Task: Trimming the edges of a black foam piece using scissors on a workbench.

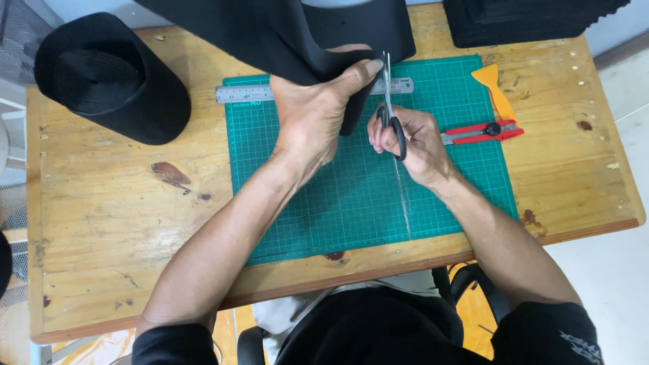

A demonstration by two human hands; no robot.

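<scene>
My left hand (313,115) grips a wide strip of black fabric (284,30), lifted over the green cutting mat (365,196). My right hand (412,142) holds black-handled scissors (389,108) with the blades pointing away from me, right at the fabric's edge by my left thumb. A steel ruler (247,92) lies across the mat's far edge, partly hidden by the fabric and my left hand.
A big roll of black fabric (111,78) lies at the table's far left. A red utility knife (483,131) and an orange scraper (497,91) lie right of my hands. A black stack (527,20) sits at the far right. The wooden table (122,223) ends near my lap.
</scene>
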